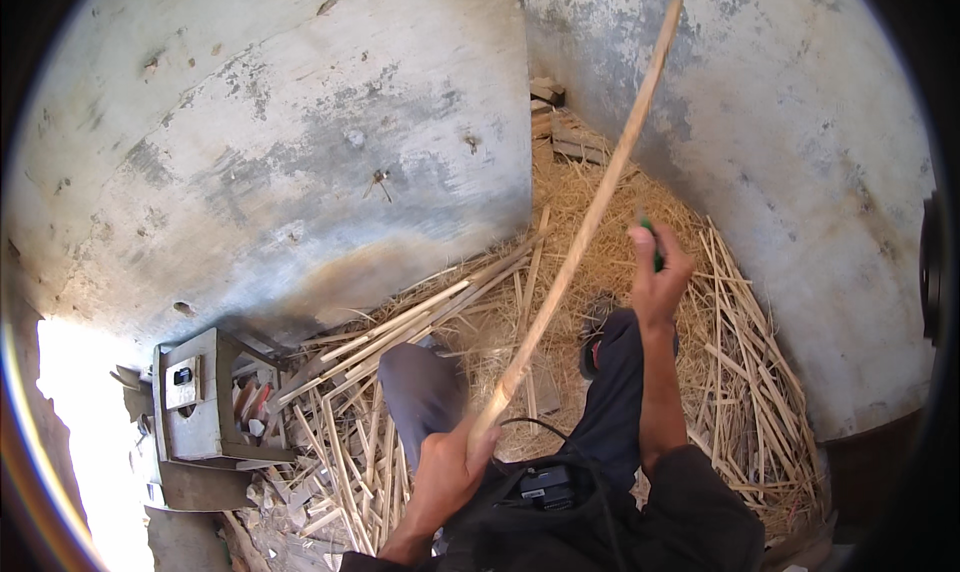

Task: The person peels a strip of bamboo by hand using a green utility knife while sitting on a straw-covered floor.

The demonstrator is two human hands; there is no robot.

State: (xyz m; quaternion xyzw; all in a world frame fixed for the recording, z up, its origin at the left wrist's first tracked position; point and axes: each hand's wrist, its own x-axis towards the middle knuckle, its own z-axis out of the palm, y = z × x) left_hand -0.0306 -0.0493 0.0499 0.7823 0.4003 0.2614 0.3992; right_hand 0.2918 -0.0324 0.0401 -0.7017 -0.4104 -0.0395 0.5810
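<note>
My left hand (449,475) is closed round the lower end of a long, pale wooden stick (590,224). The stick slants up and to the right, past my knees, its far end in front of the wall. My right hand (660,272) is closed on a small green-handled knife (653,246), apart from the stick and to its right. The knife's thin tip points upward and is too blurred to make out well.
Straw-like shavings (665,197) cover the floor. Thin wooden strips (740,372) lie to the right, with more strips (350,442) at left. A worn wooden stool (190,432) lies on its side at the left. Stained walls (330,142) meet ahead.
</note>
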